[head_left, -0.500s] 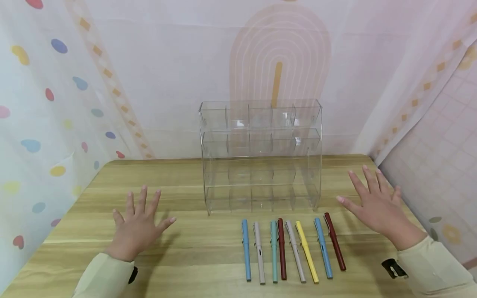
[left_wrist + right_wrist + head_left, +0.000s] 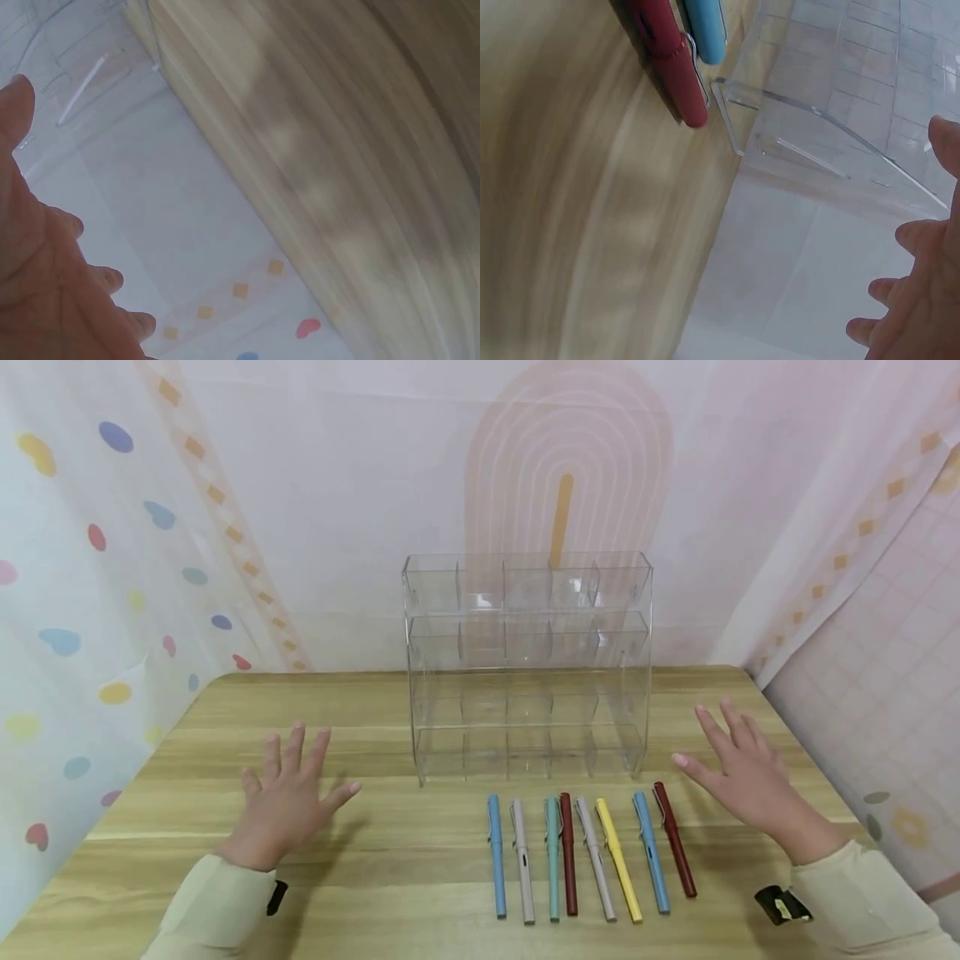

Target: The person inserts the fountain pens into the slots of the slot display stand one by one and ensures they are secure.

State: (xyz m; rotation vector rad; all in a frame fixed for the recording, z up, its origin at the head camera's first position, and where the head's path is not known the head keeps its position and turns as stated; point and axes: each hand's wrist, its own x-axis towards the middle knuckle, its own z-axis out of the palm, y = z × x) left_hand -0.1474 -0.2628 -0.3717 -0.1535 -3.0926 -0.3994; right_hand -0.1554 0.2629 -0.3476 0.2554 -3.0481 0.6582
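My left hand [image 2: 281, 806] hovers over the left part of the table with fingers spread, holding nothing. On the other side, my right hand [image 2: 757, 785] is spread too and holds nothing; the dark red pen [image 2: 675, 839] at the row's right end is nearest to it. Several capped pens lie side by side, among them a blue pen [image 2: 497, 858], a grey pen [image 2: 522, 862], a green pen [image 2: 553, 860] and a yellow pen [image 2: 619, 862]. Behind them stands a clear tiered pen rack [image 2: 528, 727], divided into compartments. The right wrist view shows a dark red pen [image 2: 671, 67] beside the rack's side panel.
The wooden table [image 2: 405, 877] ends at a hanging patterned cloth [image 2: 360, 510] behind the rack. More cloth hangs along the left and right sides. A black strap [image 2: 782, 904] sits at the right wrist.
Both hands have shifted slightly inward, towards the rack, with fingers still spread. The head view has tilted a little downward. The pens and rack stay where they were.
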